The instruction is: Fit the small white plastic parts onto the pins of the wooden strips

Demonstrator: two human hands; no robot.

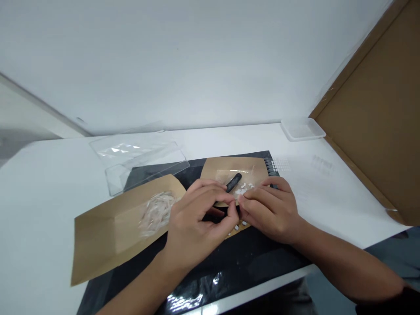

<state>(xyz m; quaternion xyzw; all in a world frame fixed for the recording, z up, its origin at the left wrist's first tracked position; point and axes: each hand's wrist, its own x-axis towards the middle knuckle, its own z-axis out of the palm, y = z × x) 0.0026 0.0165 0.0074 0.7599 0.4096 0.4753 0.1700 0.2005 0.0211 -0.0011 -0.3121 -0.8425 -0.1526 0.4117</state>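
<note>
My left hand (pixel 200 223) and my right hand (pixel 271 210) meet at the fingertips over the front edge of a small brown paper tray (pixel 210 168). Each pinches thumb against finger; whatever lies between the tips is too small to make out. A black rounded tool (pixel 234 182) slants over that tray behind my left fingers, and I cannot tell whether they touch it. Small white pieces (pixel 242 190) lie in the tray. More white pieces (pixel 244 223) rest on a brown strip (pixel 234 232) below my hands, partly covered by them.
At left, a larger brown paper tray (pixel 98 236) holds a clear bag of thin pale pieces (pixel 159 212). Beneath is a glossy black mat (pixel 259 253). Clear plastic sheets (pixel 141 157), a sheet of white dots (pixel 280 165), a translucent container (pixel 303 130) and cardboard (pixel 377 113) surround it.
</note>
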